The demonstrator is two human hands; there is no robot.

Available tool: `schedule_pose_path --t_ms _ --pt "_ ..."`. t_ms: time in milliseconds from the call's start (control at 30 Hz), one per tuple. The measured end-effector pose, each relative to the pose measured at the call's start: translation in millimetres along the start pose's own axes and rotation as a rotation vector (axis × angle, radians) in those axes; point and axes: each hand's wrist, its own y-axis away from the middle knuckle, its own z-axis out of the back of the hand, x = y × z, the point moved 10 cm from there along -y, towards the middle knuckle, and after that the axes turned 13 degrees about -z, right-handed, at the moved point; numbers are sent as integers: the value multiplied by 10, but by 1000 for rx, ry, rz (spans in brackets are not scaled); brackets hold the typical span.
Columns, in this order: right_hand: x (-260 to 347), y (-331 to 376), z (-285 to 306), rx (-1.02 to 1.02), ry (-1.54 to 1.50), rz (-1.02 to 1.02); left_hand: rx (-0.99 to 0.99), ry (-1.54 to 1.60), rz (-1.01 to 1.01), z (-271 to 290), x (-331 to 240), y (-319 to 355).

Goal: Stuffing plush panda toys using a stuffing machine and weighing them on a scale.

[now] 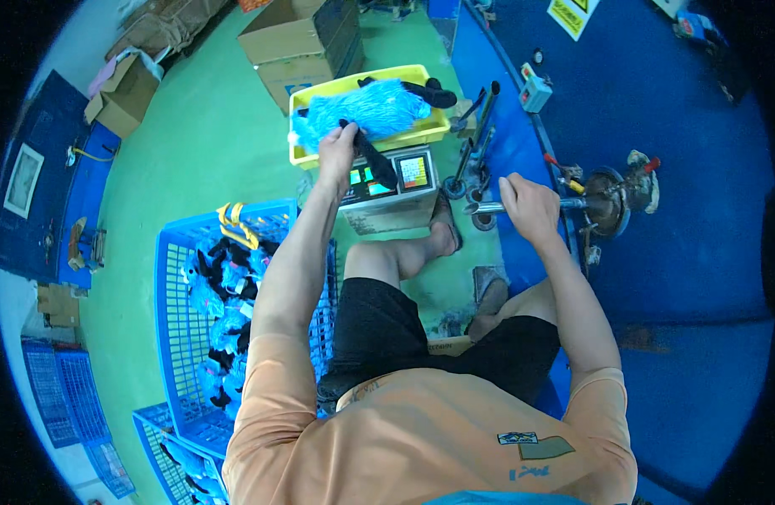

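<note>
My left hand point(337, 151) is closed around a floppy black plush limb point(376, 164), which hangs down over the front of a digital scale point(392, 202). Just beyond it, furry blue plush point(366, 111) with black parts lies in a yellow tub point(299, 147) on the scale. Whether the held limb is joined to that plush, I cannot tell. My right hand point(530, 208) is wrapped over a horizontal metal tube point(488, 208) that sticks out of the blue machine; the tube shows on both sides of the hand.
Beside my left leg stands a blue basket point(164, 286) of blue and black plush pieces, with another basket point(152, 438) behind. Cardboard boxes point(291, 50) stand ahead. Upright metal pipes point(486, 109), a small switch box point(535, 91) and a round flange point(608, 202) line the blue machine point(682, 278).
</note>
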Motion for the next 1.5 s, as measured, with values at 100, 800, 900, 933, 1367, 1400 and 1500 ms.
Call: schedule_pose_path --t_ms 100,800,900,933,1367,1400,1500 --pt "-24 -101 -56 124 -327 -146 26 98 -44 96 -265 250" --pt "702 650 -528 286 -1474 -21 -325 592 591 316 1003 2210" --pt "399 669 -524 230 -1183 -122 -328 551 614 -40 1088 2340" --pt "326 623 -171 37 -1018 -88 -284 585 629 -228 1098 2374" --pt "-123 498 14 9 -537 -257 -141 672 731 -680 1154 2472" --pt "-15 543 -3 13 -540 -254 -153 724 782 -647 1194 2518" --pt "243 639 -66 69 -717 -217 -168 821 887 -647 1132 2585"
